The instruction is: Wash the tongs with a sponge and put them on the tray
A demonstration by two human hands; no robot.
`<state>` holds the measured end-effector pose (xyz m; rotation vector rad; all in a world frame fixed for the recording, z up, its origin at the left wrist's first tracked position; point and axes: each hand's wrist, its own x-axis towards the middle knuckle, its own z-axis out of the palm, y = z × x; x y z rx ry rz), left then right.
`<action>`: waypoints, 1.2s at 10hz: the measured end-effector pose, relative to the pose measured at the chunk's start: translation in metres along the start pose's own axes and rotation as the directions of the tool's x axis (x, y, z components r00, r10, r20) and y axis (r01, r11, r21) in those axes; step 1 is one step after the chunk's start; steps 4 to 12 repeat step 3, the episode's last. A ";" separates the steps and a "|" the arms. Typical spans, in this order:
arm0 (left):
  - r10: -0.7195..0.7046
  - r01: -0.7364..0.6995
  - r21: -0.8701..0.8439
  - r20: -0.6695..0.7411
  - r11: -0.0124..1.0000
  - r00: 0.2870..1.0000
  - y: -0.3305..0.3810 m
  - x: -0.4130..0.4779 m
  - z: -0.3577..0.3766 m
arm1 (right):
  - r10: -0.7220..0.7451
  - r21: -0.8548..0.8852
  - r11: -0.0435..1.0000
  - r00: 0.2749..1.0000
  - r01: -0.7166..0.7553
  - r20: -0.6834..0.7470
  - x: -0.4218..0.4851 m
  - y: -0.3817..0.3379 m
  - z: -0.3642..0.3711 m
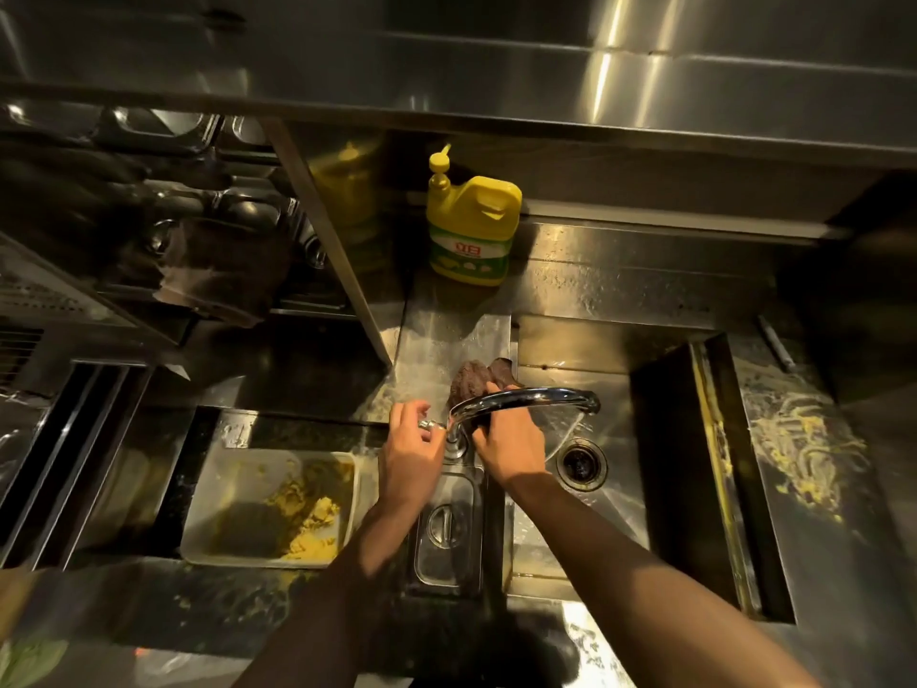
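A dark brown sponge (pixel 474 378) lies on the wet steel ledge just behind the tap. My right hand (pixel 511 446) reaches under the chrome spout (pixel 526 397) and its fingers close on the sponge's near edge. My left hand (pixel 409 449) pinches the small metal tap handle (pixel 429 425) at the tap's base. Water streams from the spout's tip towards the drain (pixel 581 464) in the sink (pixel 570 350). I cannot make out any tongs.
A yellow dish-soap jug (pixel 471 225) stands at the back of the ledge. A plastic tub (pixel 233 469) with yellow residue sits in the left basin. A lidded steel pan (pixel 446 531) lies below my wrists. A dark tray (pixel 704 469) smeared with yellow leans in the sink's right side.
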<state>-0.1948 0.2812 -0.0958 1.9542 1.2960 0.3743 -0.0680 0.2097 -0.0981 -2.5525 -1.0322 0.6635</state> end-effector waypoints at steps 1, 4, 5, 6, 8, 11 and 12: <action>0.032 -0.028 0.065 -0.061 0.997 0.998 -0.008 -0.001 -0.006 | 0.004 -0.014 1.000 0.999 -0.004 -0.039 -0.009 -0.003 -0.001; -0.014 0.014 -0.013 -0.039 1.000 0.999 -0.002 -0.020 -0.004 | -0.005 0.089 0.996 0.999 0.008 -0.033 -0.025 0.009 0.004; -0.014 0.014 -0.013 -0.039 1.000 0.999 -0.002 -0.020 -0.004 | -0.005 0.089 0.996 0.999 0.008 -0.033 -0.025 0.009 0.004; -0.014 0.014 -0.013 -0.039 1.000 0.999 -0.002 -0.020 -0.004 | -0.005 0.089 0.996 0.999 0.008 -0.033 -0.025 0.009 0.004; -0.014 0.014 -0.013 -0.039 1.000 0.999 -0.002 -0.020 -0.004 | -0.005 0.089 0.996 0.999 0.008 -0.033 -0.025 0.009 0.004; -0.014 0.014 -0.013 -0.039 1.000 0.999 -0.002 -0.020 -0.004 | -0.005 0.089 0.996 0.999 0.008 -0.033 -0.025 0.009 0.004; -0.014 0.014 -0.013 -0.039 1.000 0.999 -0.002 -0.020 -0.004 | -0.005 0.089 0.996 0.999 0.008 -0.033 -0.025 0.009 0.004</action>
